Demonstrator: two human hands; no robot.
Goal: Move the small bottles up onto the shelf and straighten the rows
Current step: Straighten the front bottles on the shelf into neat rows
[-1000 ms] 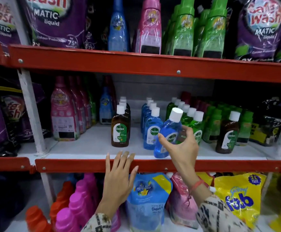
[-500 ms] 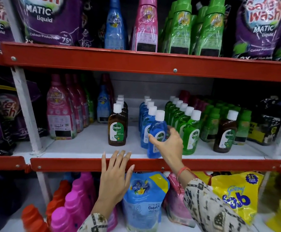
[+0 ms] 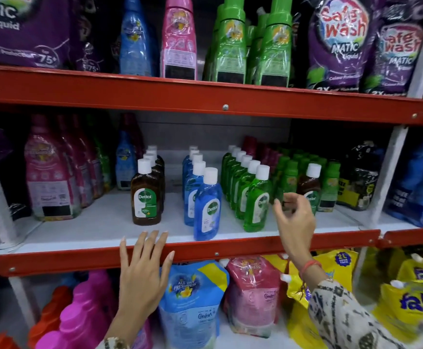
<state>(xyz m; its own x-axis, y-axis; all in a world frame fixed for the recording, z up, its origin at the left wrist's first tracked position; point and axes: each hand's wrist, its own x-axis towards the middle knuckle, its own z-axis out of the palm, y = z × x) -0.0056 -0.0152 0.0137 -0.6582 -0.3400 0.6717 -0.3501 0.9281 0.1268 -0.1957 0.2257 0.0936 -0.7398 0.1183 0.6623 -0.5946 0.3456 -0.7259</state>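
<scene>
Three rows of small white-capped bottles stand on the middle shelf point(image 3: 99, 222): a brown row point(image 3: 145, 197), a blue row point(image 3: 206, 207) and a green row point(image 3: 255, 205). A lone brown bottle point(image 3: 310, 187) stands further right among small green-capped bottles. My right hand point(image 3: 294, 220) hovers open just in front of that lone brown bottle, fingers curled and apart, holding nothing. My left hand point(image 3: 145, 263) lies flat against the red front rail point(image 3: 54, 263) of the shelf, below the brown row.
Tall pink bottles point(image 3: 49, 177) stand at the left of the middle shelf, dark pouches point(image 3: 361, 177) at the right. The shelf above holds purple pouches and tall bottles. Below are refill pouches point(image 3: 192, 298) and yellow bags point(image 3: 331, 268).
My right hand set the blue bottle down at the front of the blue row, let go of it, and moved right toward the lone brown bottle. My left hand stayed on the rail.
</scene>
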